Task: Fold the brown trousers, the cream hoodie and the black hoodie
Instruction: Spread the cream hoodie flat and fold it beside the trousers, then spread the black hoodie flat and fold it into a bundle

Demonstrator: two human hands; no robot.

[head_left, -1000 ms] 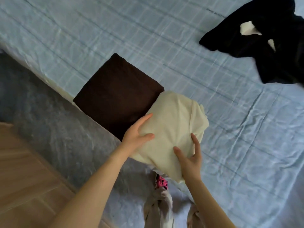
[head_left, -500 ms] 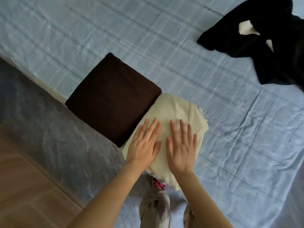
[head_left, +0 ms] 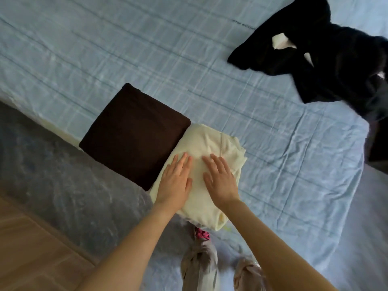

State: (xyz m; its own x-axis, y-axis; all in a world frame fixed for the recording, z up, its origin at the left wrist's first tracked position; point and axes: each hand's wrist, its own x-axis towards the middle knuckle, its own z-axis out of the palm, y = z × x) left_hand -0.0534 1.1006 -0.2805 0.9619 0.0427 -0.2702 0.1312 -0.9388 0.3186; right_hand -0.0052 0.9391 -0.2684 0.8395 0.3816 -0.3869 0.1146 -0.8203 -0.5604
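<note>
Cream hoodie (head_left: 210,141) lies folded on the bed (head_left: 147,49), touching the right edge of the folded brown trousers (head_left: 134,135). Both hands press flat on it with straight fingers, the left hand (head_left: 175,183) nearer the trousers than the right hand (head_left: 220,181). Black hoodie (head_left: 325,59) lies unfolded, well apart from the trousers.

My left hand (head_left: 175,183) and right hand (head_left: 220,181) lie flat on the cream hoodie (head_left: 205,141), covering the middle of its top face. The black hoodie (head_left: 336,66) runs off the right edge, so its full outline is not visible. A pink item (head_left: 202,235) below the cream hoodie's near corner is partly covered and blurred: unidentified. Dark print (head_left: 243,24) on the bed sheet (head_left: 147,49) is too small to read.
</note>
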